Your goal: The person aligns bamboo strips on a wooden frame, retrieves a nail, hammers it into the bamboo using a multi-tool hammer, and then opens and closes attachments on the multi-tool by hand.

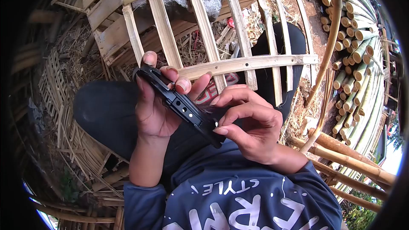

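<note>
A long black device with small round holes along its middle lies slantwise over my lap. My left hand is wrapped round its upper left part, with the thumb and fingertips on its edges. At the lower right end of the device is my right hand, with thumb and index finger pinched on a tiny white piece. Just beyond both hands, a bamboo slat frame rests over my legs, its crosspiece close behind my left fingertips.
Cut bamboo poles are stacked at the upper right. Thick bamboo rails run at the lower right. A grey stone block sits behind the slats, and woven bamboo pieces lie at the left among straw.
</note>
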`<state>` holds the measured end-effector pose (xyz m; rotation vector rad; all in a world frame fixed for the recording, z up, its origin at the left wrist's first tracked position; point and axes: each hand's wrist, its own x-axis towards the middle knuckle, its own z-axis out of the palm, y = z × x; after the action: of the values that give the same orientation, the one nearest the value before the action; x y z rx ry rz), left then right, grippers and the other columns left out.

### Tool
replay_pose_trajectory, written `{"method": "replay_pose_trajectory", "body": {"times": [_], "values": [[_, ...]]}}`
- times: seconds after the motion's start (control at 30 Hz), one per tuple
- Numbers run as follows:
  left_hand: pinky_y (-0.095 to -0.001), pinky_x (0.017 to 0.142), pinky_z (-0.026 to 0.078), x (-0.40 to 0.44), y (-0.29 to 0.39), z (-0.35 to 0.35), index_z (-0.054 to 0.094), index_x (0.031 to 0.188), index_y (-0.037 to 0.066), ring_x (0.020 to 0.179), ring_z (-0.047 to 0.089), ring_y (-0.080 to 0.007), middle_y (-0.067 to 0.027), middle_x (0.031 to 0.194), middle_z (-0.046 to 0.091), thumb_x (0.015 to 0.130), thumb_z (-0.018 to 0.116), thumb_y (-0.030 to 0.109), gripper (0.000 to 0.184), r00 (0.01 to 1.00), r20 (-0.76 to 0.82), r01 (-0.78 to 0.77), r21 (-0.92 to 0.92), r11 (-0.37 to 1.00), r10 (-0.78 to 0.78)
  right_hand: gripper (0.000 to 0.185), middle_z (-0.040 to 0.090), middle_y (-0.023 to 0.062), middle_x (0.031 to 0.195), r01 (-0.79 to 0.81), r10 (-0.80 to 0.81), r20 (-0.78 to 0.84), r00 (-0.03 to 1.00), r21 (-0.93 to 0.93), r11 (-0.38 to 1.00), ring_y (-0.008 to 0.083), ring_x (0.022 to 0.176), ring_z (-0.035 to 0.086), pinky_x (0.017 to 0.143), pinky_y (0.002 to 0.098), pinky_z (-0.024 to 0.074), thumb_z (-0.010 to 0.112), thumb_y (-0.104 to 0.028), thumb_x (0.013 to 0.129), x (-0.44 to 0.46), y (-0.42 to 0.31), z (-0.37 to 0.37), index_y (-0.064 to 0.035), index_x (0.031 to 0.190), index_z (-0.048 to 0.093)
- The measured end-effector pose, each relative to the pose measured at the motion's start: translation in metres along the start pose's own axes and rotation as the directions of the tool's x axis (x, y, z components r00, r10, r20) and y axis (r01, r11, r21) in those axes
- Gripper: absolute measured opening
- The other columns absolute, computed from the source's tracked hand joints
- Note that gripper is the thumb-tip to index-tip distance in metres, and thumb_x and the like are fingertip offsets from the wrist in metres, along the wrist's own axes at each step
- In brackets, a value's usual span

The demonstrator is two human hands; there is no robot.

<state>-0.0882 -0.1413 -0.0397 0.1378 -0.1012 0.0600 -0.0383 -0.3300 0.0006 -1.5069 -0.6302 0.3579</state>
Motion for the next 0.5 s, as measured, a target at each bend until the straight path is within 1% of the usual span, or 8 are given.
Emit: {"method": "replay_pose_trajectory", "body": {"times": [0.03, 0.07, 0.1, 0.2, 0.33, 0.4, 0.47, 0.5], "values": [[-0.0553, 0.122, 0.023, -0.001, -0.002, -0.001, 0.040, 0.127, 0.023, 0.108, 0.062, -0.0192, -0.0025, 0.116, 0.069, 0.101, 0.056, 0.026, 0.031, 1.000, 0.015, 0.002, -0.018, 1.000, -0.002, 0.011, 0.071, 0.0138, 0.096, 0.028, -0.029, -0.009, 1.000, -0.013, 1.000, 0.0227, 0.084, 0.068, 0.079, 0.0328, 0.0505, 0.079, 0.002, 0.074, 0.002, -0.002, -0.003, 0.0009, 0.082, 0.072], [-0.0558, 0.121, 0.024, -0.001, -0.002, -0.001, 0.040, 0.127, 0.023, 0.108, 0.062, -0.0193, -0.0027, 0.116, 0.069, 0.101, 0.056, 0.026, 0.031, 1.000, 0.027, 0.011, 0.005, 1.000, -0.011, 0.012, 0.071, 0.0132, 0.093, 0.056, -0.057, -0.019, 0.998, -0.027, 0.998, 0.0224, 0.083, 0.068, 0.078, 0.0327, 0.0503, 0.079, 0.003, 0.074, 0.004, -0.002, -0.005, 0.0012, 0.082, 0.071], [-0.0564, 0.121, 0.025, -0.001, -0.002, -0.001, 0.040, 0.127, 0.023, 0.108, 0.062, -0.0194, -0.0029, 0.116, 0.069, 0.101, 0.055, 0.027, 0.031, 0.999, 0.040, 0.019, 0.029, 0.999, -0.021, 0.013, 0.071, 0.0116, 0.083, 0.084, -0.086, -0.055, 0.995, -0.032, 0.996, 0.0219, 0.079, 0.068, 0.074, 0.0329, 0.0507, 0.079, 0.006, 0.073, 0.007, -0.001, -0.005, 0.0022, 0.083, 0.071], [-0.0578, 0.120, 0.026, 0.000, -0.003, 0.000, 0.040, 0.128, 0.023, 0.107, 0.062, -0.0196, -0.0038, 0.116, 0.069, 0.101, 0.054, 0.028, 0.030, 0.998, 0.050, 0.030, 0.044, 0.999, -0.032, 0.015, 0.071, 0.0115, 0.082, 0.054, -0.058, -0.069, 0.996, -0.055, 0.997, 0.0218, 0.076, 0.069, 0.072, 0.0323, 0.0511, 0.078, 0.007, 0.072, 0.007, 0.000, -0.007, 0.0022, 0.084, 0.071], [-0.0585, 0.119, 0.027, -0.002, -0.003, -0.001, 0.040, 0.128, 0.023, 0.106, 0.062, -0.0204, -0.0056, 0.116, 0.069, 0.102, 0.053, 0.030, 0.029, 0.999, 0.036, 0.033, 0.048, 0.998, -0.035, 0.016, 0.072, 0.0116, 0.082, -0.004, 0.002, -0.056, 0.998, -0.032, 0.999, 0.0212, 0.076, 0.070, 0.072, 0.0315, 0.0522, 0.077, 0.009, 0.072, 0.007, -0.001, -0.004, 0.0023, 0.085, 0.072], [-0.0618, 0.116, 0.030, -0.002, -0.011, -0.003, 0.036, 0.123, 0.020, 0.108, 0.065, -0.0280, -0.0158, 0.116, 0.067, 0.103, 0.049, 0.034, 0.027, 0.998, 0.051, -0.043, -0.055, 0.998, 0.045, 0.016, 0.073, 0.0118, 0.083, 0.005, -0.007, -0.045, 0.999, -0.044, 0.999, 0.0213, 0.076, 0.070, 0.073, 0.0314, 0.0526, 0.076, 0.009, 0.072, 0.008, -0.002, -0.003, 0.0021, 0.086, 0.073], [-0.0635, 0.114, 0.032, -0.002, -0.014, -0.005, 0.034, 0.121, 0.019, 0.108, 0.067, -0.0320, -0.0213, 0.116, 0.065, 0.104, 0.047, 0.036, 0.027, 0.995, 0.055, -0.081, -0.095, 0.992, 0.087, 0.017, 0.074, 0.0119, 0.085, 0.021, -0.023, -0.033, 0.999, -0.056, 0.998, 0.0214, 0.077, 0.071, 0.073, 0.0313, 0.0530, 0.076, 0.009, 0.072, 0.010, -0.001, -0.002, 0.0017, 0.087, 0.073], [-0.0635, 0.113, 0.033, -0.002, -0.014, -0.006, 0.034, 0.122, 0.019, 0.108, 0.067, -0.0322, -0.0218, 0.116, 0.065, 0.104, 0.047, 0.035, 0.028, 0.995, 0.055, -0.083, -0.082, 0.993, 0.088, 0.017, 0.074, 0.0119, 0.085, 0.033, -0.034, -0.026, 0.999, -0.063, 0.998, 0.0214, 0.078, 0.071, 0.074, 0.0313, 0.0531, 0.075, 0.009, 0.072, 0.010, 0.000, -0.002, 0.0014, 0.087, 0.074]]}}
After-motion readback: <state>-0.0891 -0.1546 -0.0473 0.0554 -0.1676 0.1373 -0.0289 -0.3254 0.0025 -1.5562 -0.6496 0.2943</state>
